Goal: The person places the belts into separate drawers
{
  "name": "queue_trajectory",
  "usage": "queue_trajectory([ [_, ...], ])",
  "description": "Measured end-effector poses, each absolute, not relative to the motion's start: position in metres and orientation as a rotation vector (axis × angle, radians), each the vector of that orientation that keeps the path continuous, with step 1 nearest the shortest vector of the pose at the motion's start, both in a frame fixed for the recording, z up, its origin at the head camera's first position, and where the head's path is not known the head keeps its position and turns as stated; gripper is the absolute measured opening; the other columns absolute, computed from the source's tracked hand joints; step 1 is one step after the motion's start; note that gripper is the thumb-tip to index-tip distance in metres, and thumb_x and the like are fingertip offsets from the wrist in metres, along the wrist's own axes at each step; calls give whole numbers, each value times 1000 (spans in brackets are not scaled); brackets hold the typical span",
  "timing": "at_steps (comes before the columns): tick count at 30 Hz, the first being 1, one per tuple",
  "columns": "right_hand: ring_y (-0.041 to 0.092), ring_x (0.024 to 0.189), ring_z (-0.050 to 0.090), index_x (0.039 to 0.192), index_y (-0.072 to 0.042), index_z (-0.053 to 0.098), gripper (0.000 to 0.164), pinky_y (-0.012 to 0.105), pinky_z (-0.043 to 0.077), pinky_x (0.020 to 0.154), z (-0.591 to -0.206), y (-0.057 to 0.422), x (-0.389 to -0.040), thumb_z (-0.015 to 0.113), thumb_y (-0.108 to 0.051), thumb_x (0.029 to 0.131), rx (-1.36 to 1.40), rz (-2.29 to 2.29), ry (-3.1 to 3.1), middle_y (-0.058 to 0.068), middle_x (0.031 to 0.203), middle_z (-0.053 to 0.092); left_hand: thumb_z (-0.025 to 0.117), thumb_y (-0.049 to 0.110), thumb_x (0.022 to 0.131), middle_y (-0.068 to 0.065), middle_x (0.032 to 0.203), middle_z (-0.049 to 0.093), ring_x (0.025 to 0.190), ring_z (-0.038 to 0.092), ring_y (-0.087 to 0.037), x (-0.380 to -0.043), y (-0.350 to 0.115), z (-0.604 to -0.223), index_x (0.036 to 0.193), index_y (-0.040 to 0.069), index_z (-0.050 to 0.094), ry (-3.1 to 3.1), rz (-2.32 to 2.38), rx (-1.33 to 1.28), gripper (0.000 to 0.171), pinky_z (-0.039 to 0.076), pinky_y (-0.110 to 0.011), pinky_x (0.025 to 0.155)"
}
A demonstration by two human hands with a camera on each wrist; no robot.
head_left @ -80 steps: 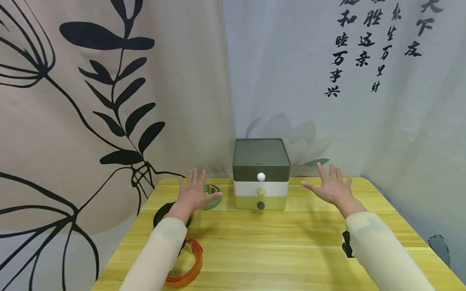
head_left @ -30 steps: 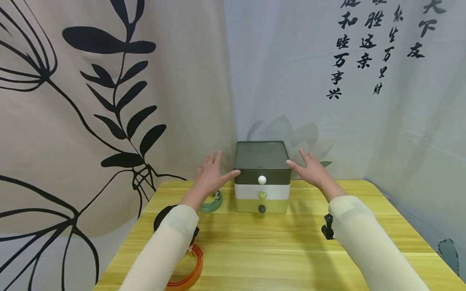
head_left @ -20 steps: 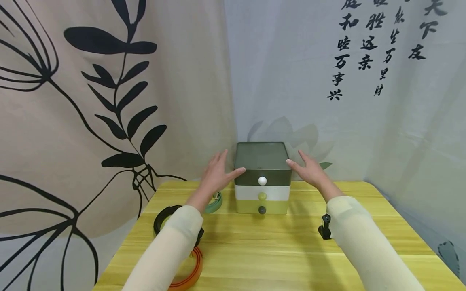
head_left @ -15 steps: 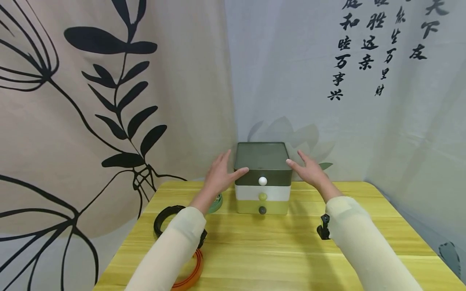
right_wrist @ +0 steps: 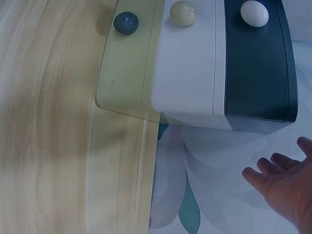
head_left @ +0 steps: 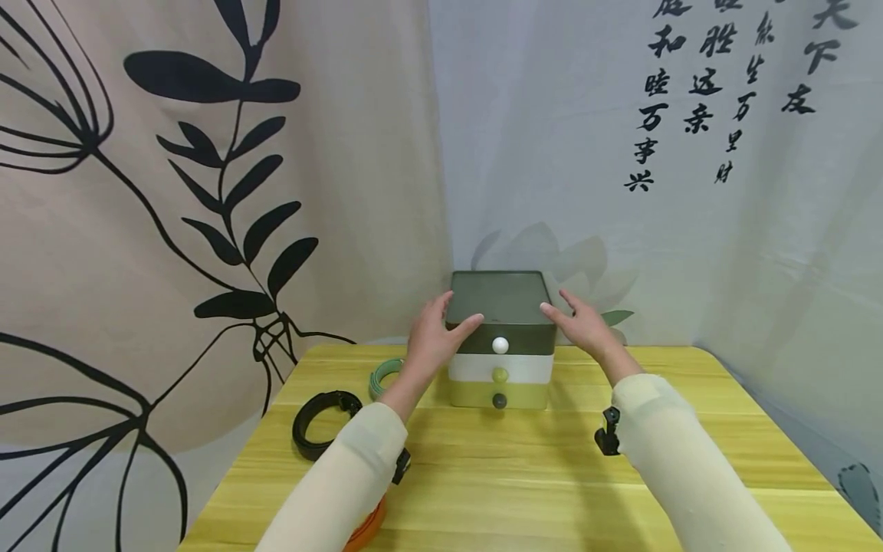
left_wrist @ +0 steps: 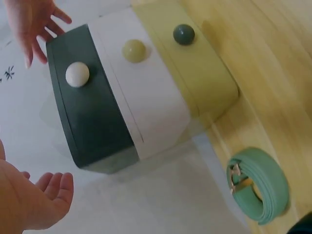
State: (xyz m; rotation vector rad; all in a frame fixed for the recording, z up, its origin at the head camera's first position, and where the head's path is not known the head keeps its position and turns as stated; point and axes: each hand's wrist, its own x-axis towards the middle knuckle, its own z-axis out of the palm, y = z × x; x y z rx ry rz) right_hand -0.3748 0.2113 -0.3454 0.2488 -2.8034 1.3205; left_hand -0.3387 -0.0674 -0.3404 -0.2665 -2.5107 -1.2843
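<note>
A small drawer box (head_left: 500, 299) with a dark green top tier, a white middle tier and a yellow-green bottom tier stands at the back of the table. Each tier has a round knob: white (head_left: 500, 346), yellow-green (head_left: 500, 375) and dark grey (head_left: 500, 400). At the box's upper left edge is my left hand (head_left: 433, 341), its thumb in front of the dark tier in the head view. My right hand (head_left: 586, 328) is beside the upper right edge, thumb toward the box. A gap shows between my right fingers (right_wrist: 258, 178) and the box. Neither hand holds anything.
On the left of the wooden table (head_left: 497, 475) lie a coiled green belt (left_wrist: 265, 183), a coiled black belt (head_left: 303, 429) and an orange coil (head_left: 369, 529), the last mostly hidden by the left sleeve. A printed curtain (head_left: 359, 192) hangs behind the table.
Both hands have come inward from wide apart to the two sides of the drawer box. Lately the left hand has shifted right, uncovering the black belt; the right has barely moved.
</note>
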Motion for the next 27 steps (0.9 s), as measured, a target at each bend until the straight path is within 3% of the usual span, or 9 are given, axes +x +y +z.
queue_trajectory([
  [10, 47, 145, 16, 160, -12, 9, 85, 64, 23, 111, -348, 209, -379, 44, -60, 99, 250, 1396, -2814, 22, 163, 7, 73, 53, 86, -7, 130, 58, 118, 56, -25, -333, -51, -357, 143, 16, 51, -2430, -1383, -243, 72, 47, -43, 96],
  [27, 45, 146, 13, 159, -5, 9, 86, 61, 22, 113, -354, 207, -384, 53, -50, 100, 295, 1491, -2811, 26, 161, 11, 76, 42, 87, -10, 116, 63, 103, 59, -25, -329, -27, -386, 131, 8, 60, -2321, -1536, -186, 58, 50, -40, 88],
])
